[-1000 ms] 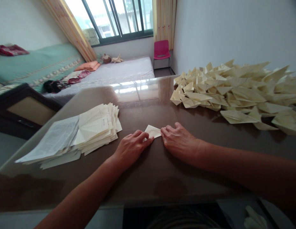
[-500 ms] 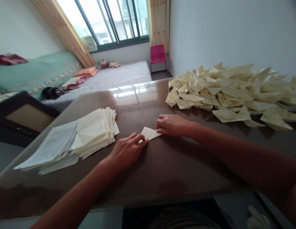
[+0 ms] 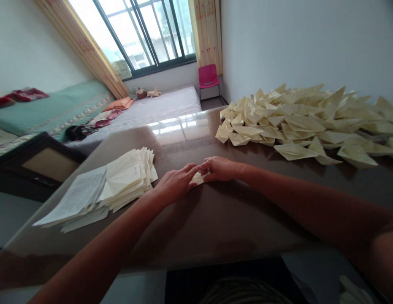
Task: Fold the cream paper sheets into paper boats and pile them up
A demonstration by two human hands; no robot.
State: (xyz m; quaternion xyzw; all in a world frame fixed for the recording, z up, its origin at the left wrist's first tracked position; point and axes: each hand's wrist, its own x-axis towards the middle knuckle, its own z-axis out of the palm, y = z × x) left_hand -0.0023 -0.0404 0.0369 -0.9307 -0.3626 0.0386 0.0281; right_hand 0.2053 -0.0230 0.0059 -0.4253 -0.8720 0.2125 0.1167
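One small cream paper (image 3: pixel 199 178) lies flat, pale, mostly hidden by fingers (image 3: pixel 190 169).

Small cream paper piece (image 3: pixel 198 179), pale and plain where visible, lay low on the glossy brown tabletop (image 3: pixel 190 228), near its middle. Near edge looked straight, slanting up to the right. Most of it was covered; full outline and folds couldn't be made out.
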